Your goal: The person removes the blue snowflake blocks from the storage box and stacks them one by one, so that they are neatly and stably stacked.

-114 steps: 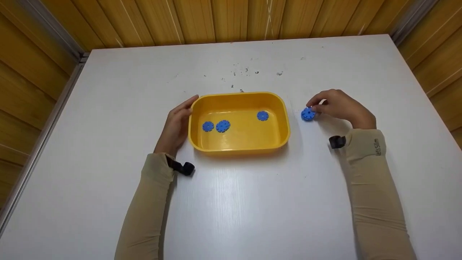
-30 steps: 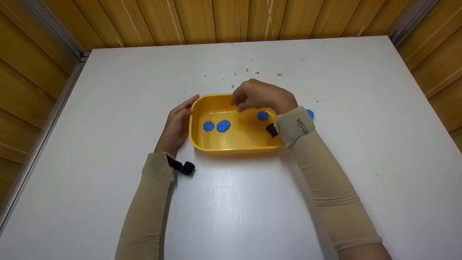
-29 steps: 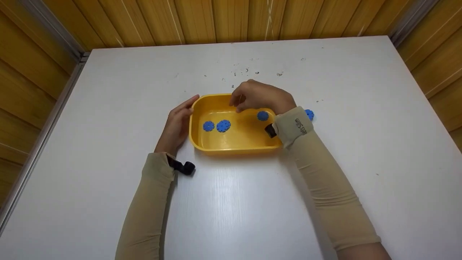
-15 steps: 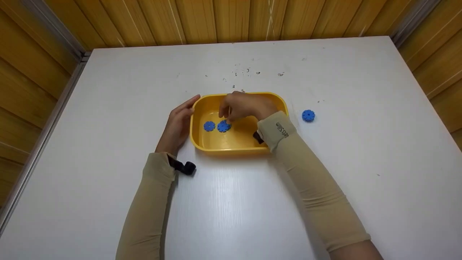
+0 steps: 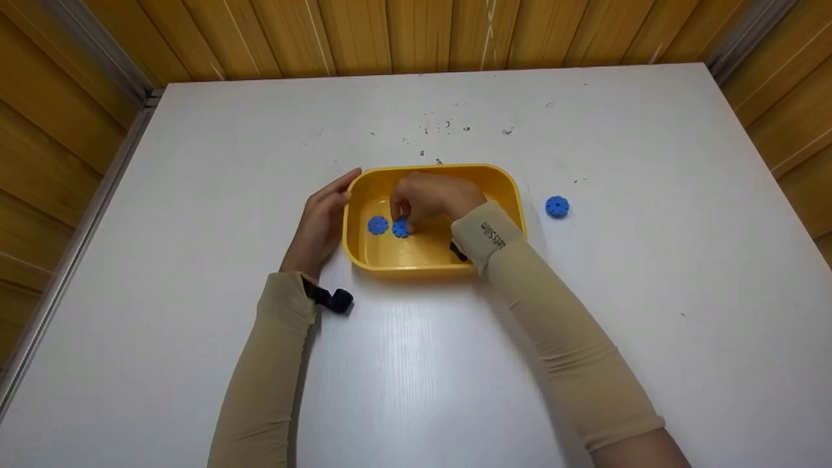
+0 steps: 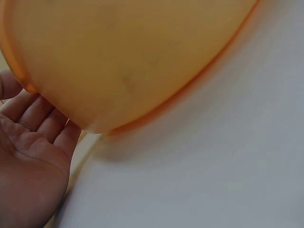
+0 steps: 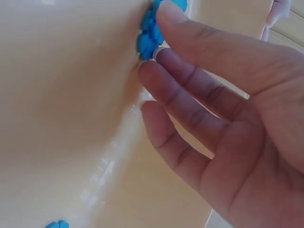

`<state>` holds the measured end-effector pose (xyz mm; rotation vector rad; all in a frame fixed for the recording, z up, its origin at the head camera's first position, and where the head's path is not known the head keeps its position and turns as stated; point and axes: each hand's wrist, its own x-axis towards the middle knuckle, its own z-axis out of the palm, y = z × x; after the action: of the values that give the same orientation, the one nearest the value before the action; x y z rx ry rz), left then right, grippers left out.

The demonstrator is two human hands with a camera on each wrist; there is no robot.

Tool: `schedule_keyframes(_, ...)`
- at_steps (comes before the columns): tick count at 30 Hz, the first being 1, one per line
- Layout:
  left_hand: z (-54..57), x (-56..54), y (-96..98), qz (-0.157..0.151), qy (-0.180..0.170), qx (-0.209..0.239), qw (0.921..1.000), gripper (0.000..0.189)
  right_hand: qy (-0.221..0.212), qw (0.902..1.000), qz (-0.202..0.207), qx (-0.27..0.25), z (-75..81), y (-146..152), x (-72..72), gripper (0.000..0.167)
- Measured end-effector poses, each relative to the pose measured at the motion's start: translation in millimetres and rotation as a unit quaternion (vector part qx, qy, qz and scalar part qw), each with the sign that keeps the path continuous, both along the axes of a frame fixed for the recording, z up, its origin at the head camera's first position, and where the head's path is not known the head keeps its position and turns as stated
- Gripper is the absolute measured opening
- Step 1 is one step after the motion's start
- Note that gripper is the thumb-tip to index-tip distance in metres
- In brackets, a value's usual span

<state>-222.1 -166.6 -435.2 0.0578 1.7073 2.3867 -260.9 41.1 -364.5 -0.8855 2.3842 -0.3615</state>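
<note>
In the head view a yellow plastic bin (image 5: 442, 268) stands on the table. Inside it, my right hand (image 5: 432, 195) pinches a blue notched disc (image 5: 401, 228) between thumb and fingertips, low over the floor of the bin. The right wrist view shows the thumb on this disc (image 7: 148, 35), the other fingers lying loosely apart. Just left of it lies another blue notched disc (image 5: 377, 225). My left hand (image 5: 318, 224) rests along the bin's left outer wall, thumb at the rim; its fingers (image 6: 40, 116) lie fairly straight against the wall in the left wrist view.
Another blue notched disc (image 5: 557, 207) lies on the white table (image 5: 403, 364), to the right of the bin. Part of a further blue disc (image 7: 58, 224) shows at the bottom of the right wrist view. Wood-panelled walls (image 5: 416, 36) stand behind the table.
My right hand has left the disc on the table at the right, moved left into the bin, lowered, and taken hold of a blue notched disc. My left hand has stayed at the bin.
</note>
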Motion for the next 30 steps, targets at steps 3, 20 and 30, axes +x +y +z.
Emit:
schedule_keyframes(3, 0.2, -0.4, 0.0, 0.0, 0.001, 0.001, 1.0, 0.049, 0.002, 1.0, -0.002, 0.002, 0.1, -0.9, 0.4, 0.02)
schedule_keyframes(20, 1.1, -0.5, -0.6, -0.003, 0.002, 0.001, 1.0, 0.048, -0.003, 0.999, -0.04, -0.017, 1.2, 3.9, 1.0, 0.013)
schedule_keyframes(30, 1.0, -0.2, 0.0, 0.003, -0.006, -0.012, 0.9999, 0.048, -0.033, 0.9979, -0.048, -0.027, 2.2, 12.9, -0.2, 0.005)
